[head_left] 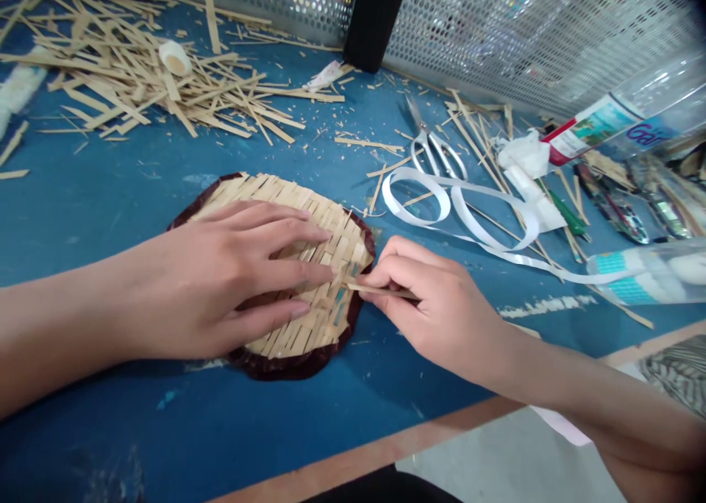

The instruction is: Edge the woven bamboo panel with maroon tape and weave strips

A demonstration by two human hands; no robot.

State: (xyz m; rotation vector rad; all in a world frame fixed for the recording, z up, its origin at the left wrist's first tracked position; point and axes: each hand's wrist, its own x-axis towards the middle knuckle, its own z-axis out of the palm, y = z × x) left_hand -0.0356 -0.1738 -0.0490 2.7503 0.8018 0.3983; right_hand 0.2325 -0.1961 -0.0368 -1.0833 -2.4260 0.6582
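In the middle of the frame a round woven mat [331,223] with a dark red border lies flat on the blue table [110,194]. The left hand [220,282] rests on top of it with the fingers spread open and flat, pointing to the right. The right hand [435,304] is just beside the right edge of the mat; its fingers are closed in a pinch around a thin strip [380,290]. The long axis of the strip is almost horizontal, and its tip points left, touching the weave near the left fingertips. The front edge of the table runs diagonally across the lower right of the frame, near the right wrist. Below and left of the mat the table surface is bare. At the upper left there is a pile of loose strips [137,76], well apart from the mat. At the right of the mat there are a white ribbon [468,216], scissors [435,146] and a glue tube [596,128]. A metal mesh wall [523,32] closes the far side at the top.
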